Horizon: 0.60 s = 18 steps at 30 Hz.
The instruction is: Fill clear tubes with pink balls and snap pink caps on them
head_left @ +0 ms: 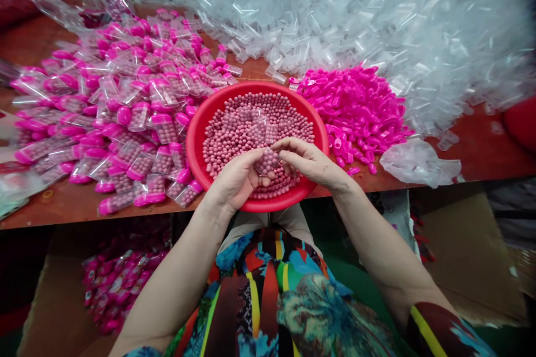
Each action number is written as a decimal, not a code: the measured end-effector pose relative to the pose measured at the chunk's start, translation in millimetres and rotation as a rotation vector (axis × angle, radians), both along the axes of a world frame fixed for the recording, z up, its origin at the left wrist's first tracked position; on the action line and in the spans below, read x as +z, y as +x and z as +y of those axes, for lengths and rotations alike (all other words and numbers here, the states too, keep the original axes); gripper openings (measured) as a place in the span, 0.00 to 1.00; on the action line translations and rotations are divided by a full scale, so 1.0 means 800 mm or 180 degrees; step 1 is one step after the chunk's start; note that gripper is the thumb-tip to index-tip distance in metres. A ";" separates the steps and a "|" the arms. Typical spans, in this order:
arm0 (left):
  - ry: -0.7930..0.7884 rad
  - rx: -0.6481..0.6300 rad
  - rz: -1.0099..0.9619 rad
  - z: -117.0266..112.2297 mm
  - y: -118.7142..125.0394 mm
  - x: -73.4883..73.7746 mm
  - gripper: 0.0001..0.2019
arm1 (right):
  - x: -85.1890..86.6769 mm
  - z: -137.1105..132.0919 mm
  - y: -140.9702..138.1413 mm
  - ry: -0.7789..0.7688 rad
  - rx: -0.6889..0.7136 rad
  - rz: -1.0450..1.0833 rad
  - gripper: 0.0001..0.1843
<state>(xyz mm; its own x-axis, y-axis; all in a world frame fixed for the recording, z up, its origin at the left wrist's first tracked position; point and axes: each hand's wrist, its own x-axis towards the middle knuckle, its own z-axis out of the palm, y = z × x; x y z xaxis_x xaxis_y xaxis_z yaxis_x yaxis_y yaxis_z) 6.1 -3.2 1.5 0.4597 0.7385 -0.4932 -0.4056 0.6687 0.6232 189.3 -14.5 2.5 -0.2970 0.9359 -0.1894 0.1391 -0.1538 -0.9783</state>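
- Left hand point(240, 178): I see it at the near side of the basin, palm partly turned up, its thumb and fingers closed around a clear container holding pink beads.
- Clear container point(268, 162): located above the beads, between the two hands; I see beads through its transparent wall.
- Right hand point(307, 162): fingers curled, thumb and forefinger narrowly spaced at the container's right edge; I cannot tell whether they pinch it or merely meet it.
- Red basin point(193, 145): round, at the table's front edge, directly beneath both hands, holding loose pink beads point(221, 134).
- Pink-capped containers point(163, 128): heaped left of the basin, lying at many angles, with beads visible inside.
- Loose magenta caps point(355, 106): piled just right of the basin.
- Clear empty tubes point(326, 28): I see a broad mound behind the caps, extending to the right.
- Crumpled clear plastic point(421, 162): near the front edge, beside the caps.
- Reddish-brown table point(477, 150): bears all these heaps.
- Cardboard box point(54, 290): below the table at left, with pink packaged items point(119, 284) inside.
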 end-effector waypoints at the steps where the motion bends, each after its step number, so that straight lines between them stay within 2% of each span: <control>1: 0.0020 0.0028 0.0053 -0.001 0.000 0.000 0.05 | 0.000 0.000 0.000 0.0085 0.0082 -0.0058 0.12; 4: 0.0067 0.0036 0.0251 -0.002 -0.001 0.000 0.05 | -0.002 0.000 0.001 0.0249 0.0333 -0.0052 0.11; 8: 0.0159 -0.0042 0.0533 -0.002 -0.001 -0.003 0.07 | -0.008 0.003 0.005 0.0045 0.0711 0.0077 0.12; 11: 0.0276 -0.0108 0.0568 -0.003 -0.001 -0.005 0.08 | -0.007 0.006 0.005 -0.0014 0.0794 0.0043 0.11; 15: 0.0163 0.0063 0.0323 -0.003 -0.001 -0.005 0.06 | -0.001 0.006 0.003 -0.0347 0.0588 0.0158 0.12; 18: -0.0054 0.0214 0.0184 0.000 -0.001 -0.003 0.03 | -0.001 0.004 0.002 -0.0144 0.0179 -0.0061 0.11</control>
